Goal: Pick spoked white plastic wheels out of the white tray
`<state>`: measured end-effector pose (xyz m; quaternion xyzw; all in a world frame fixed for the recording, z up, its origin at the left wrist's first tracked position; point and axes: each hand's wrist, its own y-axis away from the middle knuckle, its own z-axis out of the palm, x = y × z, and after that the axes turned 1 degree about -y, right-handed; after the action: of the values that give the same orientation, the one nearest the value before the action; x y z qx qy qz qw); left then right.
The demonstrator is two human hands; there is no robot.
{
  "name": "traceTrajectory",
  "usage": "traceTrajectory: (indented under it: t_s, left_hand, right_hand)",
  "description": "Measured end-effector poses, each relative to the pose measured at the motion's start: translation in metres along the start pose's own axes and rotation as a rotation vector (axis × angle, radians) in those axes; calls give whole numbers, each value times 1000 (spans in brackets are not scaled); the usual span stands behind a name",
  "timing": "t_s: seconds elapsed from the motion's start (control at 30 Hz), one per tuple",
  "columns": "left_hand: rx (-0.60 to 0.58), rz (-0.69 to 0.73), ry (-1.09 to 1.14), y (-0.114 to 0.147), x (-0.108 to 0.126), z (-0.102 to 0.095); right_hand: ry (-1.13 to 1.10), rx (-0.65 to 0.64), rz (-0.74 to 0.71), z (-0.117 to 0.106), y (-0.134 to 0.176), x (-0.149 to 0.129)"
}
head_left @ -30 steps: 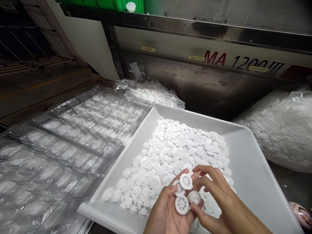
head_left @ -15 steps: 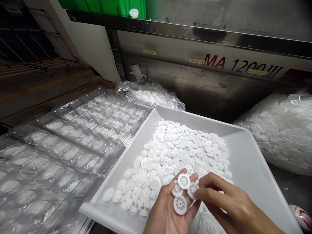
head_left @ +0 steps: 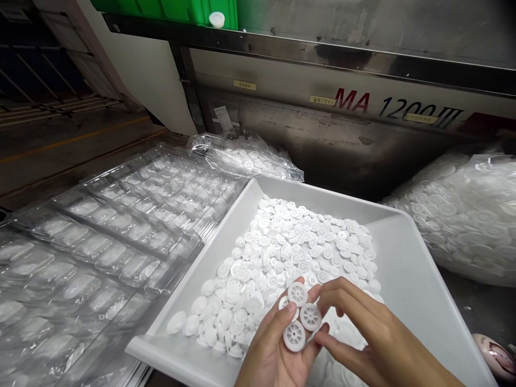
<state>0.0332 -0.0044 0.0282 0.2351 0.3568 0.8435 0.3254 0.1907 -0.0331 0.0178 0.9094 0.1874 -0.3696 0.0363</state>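
Observation:
Above a heap of small white spoked plastic wheels (head_left: 278, 258), my left hand (head_left: 274, 344) is cupped palm up and closed round several of the wheels (head_left: 294, 336). Its thumb presses on the one at the left, and their spoked faces point towards me. My right hand (head_left: 358, 328) comes in from the right, its thumb and fingers apart beside the rightmost held wheel (head_left: 310, 317). Whether its fingertips touch that wheel's edge I cannot tell. The loose wheels lie in a light grey plastic tray (head_left: 419, 279) beneath both hands.
Clear blister trays (head_left: 108, 242) filled with white pieces are stacked at the left. A clear bag of wheels (head_left: 250, 158) lies behind the tray, and a larger bag (head_left: 467, 215) stands at the right. A machine ledge (head_left: 282, 51) with a green crate (head_left: 173, 12) runs across the back.
My right thumb and fingers have spread from the rightmost wheel, which now faces me among the others in my left hand. My left thumb has shifted onto the left wheel. The view has moved slightly.

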Motion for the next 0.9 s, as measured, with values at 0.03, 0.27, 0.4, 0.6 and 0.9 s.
traceTrajectory:
  t_s: [0.03, 0.27, 0.4, 0.6, 0.9]
  left_hand:
    - [14, 10, 3, -1, -1, 0]
    - [44, 29, -11, -3, -2, 1]
    - [25, 15, 4, -3, -2, 0]
    - [-33, -4, 43, -4, -2, -2]
    - [-45, -13, 19, -4, -2, -3]
  right_hand:
    - [3, 12, -8, 1, -1, -1]
    - [14, 34, -12, 6, -5, -2]
    - [28, 57, 6, 6, -5, 1]
    - [-3, 110, -24, 8, -3, 6]
    - [9, 36, 37, 3, -4, 6]
